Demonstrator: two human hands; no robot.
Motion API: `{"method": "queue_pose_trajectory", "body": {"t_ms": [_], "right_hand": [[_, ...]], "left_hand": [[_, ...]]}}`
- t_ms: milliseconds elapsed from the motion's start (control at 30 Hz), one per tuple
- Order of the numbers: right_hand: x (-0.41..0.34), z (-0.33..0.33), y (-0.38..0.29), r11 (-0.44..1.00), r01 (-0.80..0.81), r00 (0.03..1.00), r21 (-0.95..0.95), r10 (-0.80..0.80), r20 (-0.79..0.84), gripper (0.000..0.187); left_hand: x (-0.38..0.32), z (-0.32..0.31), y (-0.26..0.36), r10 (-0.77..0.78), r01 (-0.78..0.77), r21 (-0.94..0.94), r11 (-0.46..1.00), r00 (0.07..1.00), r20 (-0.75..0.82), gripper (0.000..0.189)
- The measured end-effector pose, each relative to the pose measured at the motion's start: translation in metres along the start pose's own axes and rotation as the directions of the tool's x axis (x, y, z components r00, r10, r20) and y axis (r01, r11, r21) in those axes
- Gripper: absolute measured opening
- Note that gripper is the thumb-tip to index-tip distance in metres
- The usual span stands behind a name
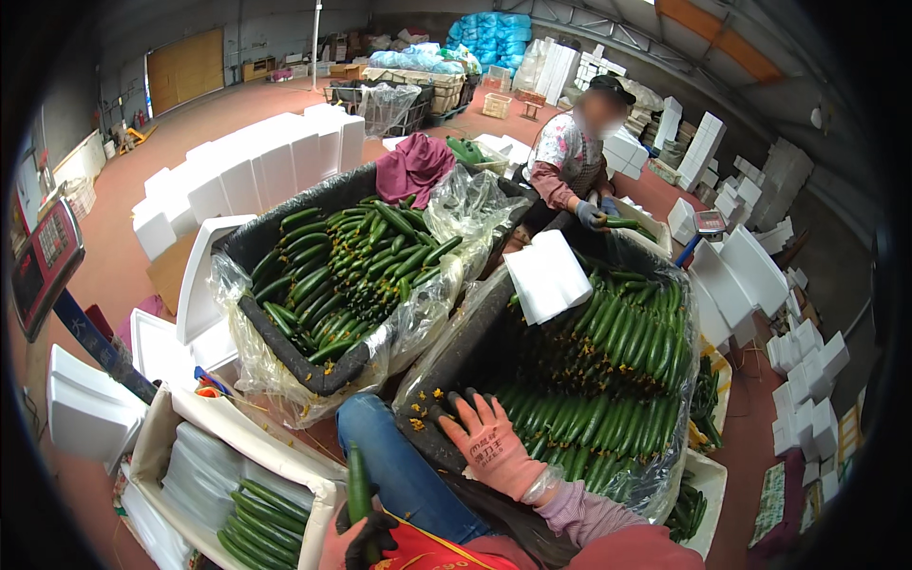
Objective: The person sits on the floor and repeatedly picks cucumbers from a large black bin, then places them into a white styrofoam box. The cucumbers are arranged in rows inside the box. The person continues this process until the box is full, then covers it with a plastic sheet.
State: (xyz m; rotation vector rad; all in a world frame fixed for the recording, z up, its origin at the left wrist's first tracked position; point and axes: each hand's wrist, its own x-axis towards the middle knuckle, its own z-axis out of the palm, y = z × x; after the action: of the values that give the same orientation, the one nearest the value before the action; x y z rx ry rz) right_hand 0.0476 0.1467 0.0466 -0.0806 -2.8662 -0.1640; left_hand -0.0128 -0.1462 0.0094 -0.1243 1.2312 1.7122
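My left hand [349, 533], in a pink work glove with dark fingers, grips a green cucumber [358, 484] that points upward near my lap. Just left of it stands a white foam box [324, 509] with several cucumbers [263, 527] laid side by side against clear plastic film [203, 470]. My right hand [484, 442], gloved alike, has its fingers spread and holds nothing that I can see. It is over the near left rim of a large dark bin [456, 377] lined with plastic. Stacked rows of cucumbers [598, 420] fill much of that bin.
A second lined bin [324, 377] of cucumbers stands ahead, with a maroon cloth [415, 165] on its far edge. White foam [547, 274] sits across the right bin's rim. A co-worker [570, 157] handles cucumbers beyond. A scale display [48, 263] rises at left; foam boxes [271, 157] line the floor.
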Motion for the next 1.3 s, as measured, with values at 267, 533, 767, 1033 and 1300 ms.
{"method": "queue_pose_trajectory", "body": {"t_ms": [267,533,767,1033,1300], "right_hand": [[0.006,-0.001,-0.033,0.822,0.439,0.847,0.363,-0.513,0.138,0.040],[0.024,0.004,-0.040,0.538,-0.232,0.960,0.810,-0.009,0.280,0.063],[0.077,0.028,-0.160,0.572,0.002,0.922,0.820,-0.318,0.220,0.069],[0.112,0.090,-0.281,0.913,0.296,0.825,0.281,-0.392,0.406,0.055],[0.120,0.116,-0.273,0.903,0.332,0.724,0.272,-0.429,0.541,0.055]], "left_hand": [[0.011,0.021,0.006,-0.089,0.044,0.159,0.986,0.953,0.289,0.042],[-0.015,-0.118,-0.004,0.850,-0.279,0.848,0.452,0.424,-0.313,0.061],[0.019,-0.165,-0.008,0.655,0.309,0.942,-0.132,0.740,-0.151,0.087],[0.007,-0.172,-0.014,0.670,0.313,0.944,-0.105,0.724,-0.166,0.094],[0.009,-0.169,-0.012,0.673,0.301,0.950,-0.087,0.721,-0.167,0.093]]}}
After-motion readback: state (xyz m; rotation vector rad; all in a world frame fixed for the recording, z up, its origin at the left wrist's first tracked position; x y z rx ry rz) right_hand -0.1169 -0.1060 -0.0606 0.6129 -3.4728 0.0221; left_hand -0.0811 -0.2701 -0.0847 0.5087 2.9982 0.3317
